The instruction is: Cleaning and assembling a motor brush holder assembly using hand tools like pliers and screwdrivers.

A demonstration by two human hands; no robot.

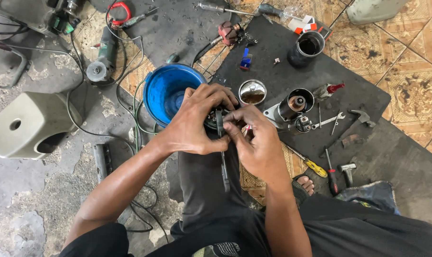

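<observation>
Both hands meet over the lap: left hand cups a dark round part, fingers curled tight; right hand pinches its edge. A blue plastic bucket crowds the left; the rubber mat lies cluttered beyond.

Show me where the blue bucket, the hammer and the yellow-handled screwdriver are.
Blue bucket (164, 91): head view, on its inner wall.
Hammer (362, 116): head view, on its metal head.
Yellow-handled screwdriver (316, 168): head view, on its yellow handle.
</observation>
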